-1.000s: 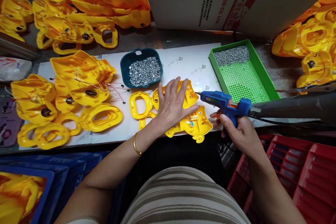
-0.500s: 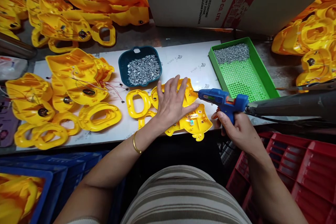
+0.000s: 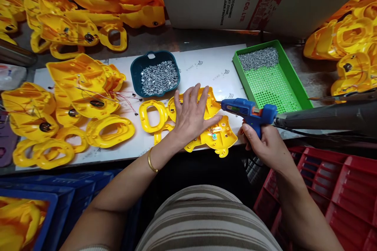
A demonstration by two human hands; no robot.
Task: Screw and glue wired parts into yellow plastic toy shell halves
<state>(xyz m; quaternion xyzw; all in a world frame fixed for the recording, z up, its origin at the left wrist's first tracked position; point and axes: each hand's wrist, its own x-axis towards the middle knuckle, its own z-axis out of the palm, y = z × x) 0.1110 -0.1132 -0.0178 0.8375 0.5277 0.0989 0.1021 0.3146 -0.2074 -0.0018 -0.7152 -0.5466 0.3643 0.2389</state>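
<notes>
My right hand (image 3: 263, 145) is wrapped round the handle of a blue glue gun (image 3: 246, 110). Its nozzle points left, at the right edge of a yellow plastic shell half (image 3: 213, 106). My left hand (image 3: 193, 115) lies over that shell with fingers spread, hiding its middle. Nearer to me is a second yellow shell half (image 3: 225, 135), hollow side up, with a small circuit board (image 3: 214, 136) and thin wires inside. A yellow ring-shaped handle part (image 3: 143, 117) extends left of my left hand. Whether the nozzle touches the plastic cannot be made out.
A dark teal basket (image 3: 134, 72) of small metal screws and a green perforated tray (image 3: 294, 80) with more screws stand behind my hands. Yellow shells with loose wires (image 3: 85, 98) lie left. A carton (image 3: 200, 4) stands at the back; red crates (image 3: 321, 180) are lower right.
The view has shifted slightly. Both hands and the glue gun keep nearly the same place relative to the yellow shells.
</notes>
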